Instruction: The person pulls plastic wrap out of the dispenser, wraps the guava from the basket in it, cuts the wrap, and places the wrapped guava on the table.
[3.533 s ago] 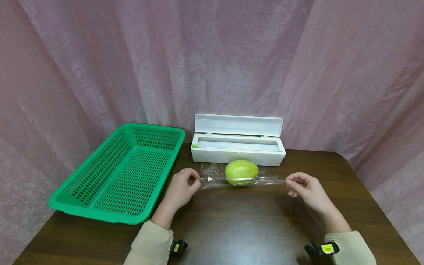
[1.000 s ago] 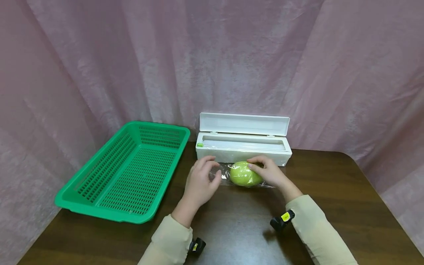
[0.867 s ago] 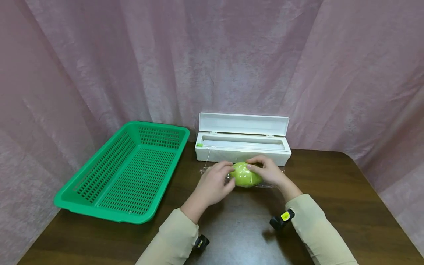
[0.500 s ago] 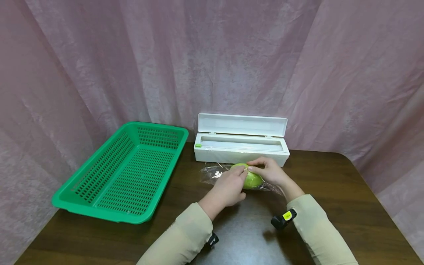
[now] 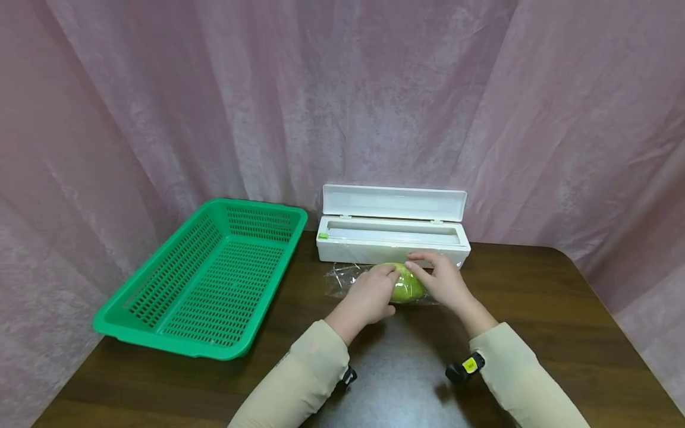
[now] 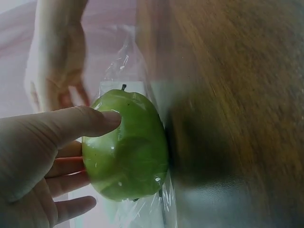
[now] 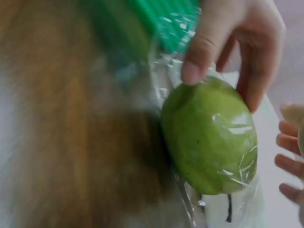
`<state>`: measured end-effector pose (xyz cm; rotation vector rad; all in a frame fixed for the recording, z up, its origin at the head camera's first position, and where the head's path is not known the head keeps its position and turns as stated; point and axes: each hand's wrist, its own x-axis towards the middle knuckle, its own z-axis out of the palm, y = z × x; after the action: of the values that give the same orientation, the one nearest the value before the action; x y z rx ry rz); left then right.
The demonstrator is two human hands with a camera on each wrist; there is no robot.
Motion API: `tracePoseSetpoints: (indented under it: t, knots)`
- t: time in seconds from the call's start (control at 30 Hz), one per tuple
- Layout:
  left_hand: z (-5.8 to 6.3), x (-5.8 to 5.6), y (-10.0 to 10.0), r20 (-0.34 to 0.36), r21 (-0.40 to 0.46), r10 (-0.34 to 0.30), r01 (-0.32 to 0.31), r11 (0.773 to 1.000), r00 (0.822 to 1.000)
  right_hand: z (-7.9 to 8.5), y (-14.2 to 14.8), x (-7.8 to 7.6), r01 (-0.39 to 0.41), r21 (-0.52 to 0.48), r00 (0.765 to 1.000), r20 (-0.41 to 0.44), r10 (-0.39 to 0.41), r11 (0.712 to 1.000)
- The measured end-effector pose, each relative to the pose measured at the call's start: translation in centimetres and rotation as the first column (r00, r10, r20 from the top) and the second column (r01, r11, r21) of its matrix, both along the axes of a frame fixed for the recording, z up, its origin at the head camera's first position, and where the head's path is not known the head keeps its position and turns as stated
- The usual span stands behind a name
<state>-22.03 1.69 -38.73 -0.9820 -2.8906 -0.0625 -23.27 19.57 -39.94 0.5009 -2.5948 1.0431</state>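
A smooth green oval fruit [image 5: 408, 289] with a short dark stem lies under clear cling film [image 5: 339, 279] in front of the white box. My left hand [image 5: 368, 297] grips its left side through the film. In the left wrist view, that hand's thumb [image 6: 97, 122] presses the near face of the fruit [image 6: 137, 156], with the fingers behind. My right hand [image 5: 448, 286] is just to the right of the fruit, fingers apart and loosely bent. In the right wrist view, the right hand's fingers [image 7: 288, 164] stand away from the fruit [image 7: 204, 133], holding nothing.
A white film box [image 5: 393, 252] stands behind the fruit with its lid [image 5: 393, 203] raised and a small green piece [image 5: 323, 236] at its left end. The green slotted basket [image 5: 200, 351] is on the left of the brown table [image 5: 535, 309]. A pink curtain hangs behind.
Both hands earlier pinched the film's ends in front of the fruit; the film now covers it. My left hand came rightward onto the fruit. The right hand has since let go and drawn slightly back.
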Motion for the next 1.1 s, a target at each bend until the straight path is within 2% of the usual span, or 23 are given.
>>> tracePoseSetpoints:
  t: [0.1,0.17,0.3,0.47,0.77,1.1]
  knots:
    - [0.0,-0.2,0.0,0.003,0.000,0.005,-0.005,1.000,1.000,0.1,-0.4,1.1,-0.029,0.161,0.979,-0.196,0.061,0.987]
    - [-0.1,-0.4,0.1,-0.003,0.003,0.011,-0.011,1.000,1.000,0.0,-0.6,1.4,-0.045,0.268,0.963,-0.245,0.113,0.962]
    - [-0.2,-0.8,0.1,-0.011,0.016,0.014,-0.014,1.000,1.000,-0.7,-0.6,1.8,-0.053,0.369,0.979,-0.164,0.121,0.928]
    - [-0.4,-1.4,0.1,0.000,0.028,0.020,-0.020,0.999,1.000,-1.5,-0.6,1.8,-0.060,0.349,0.995,-0.052,0.084,0.935]
    - [-0.7,-2.4,0.2,0.013,0.070,-0.006,0.005,0.998,1.000,-1.9,-0.7,1.0,-0.015,0.370,0.999,-0.028,0.028,0.929]
    - [-1.2,-3.2,0.6,0.043,0.066,0.034,-0.037,0.997,0.998,-2.4,-1.4,0.0,0.039,0.355,0.999,-0.009,-0.038,0.934]
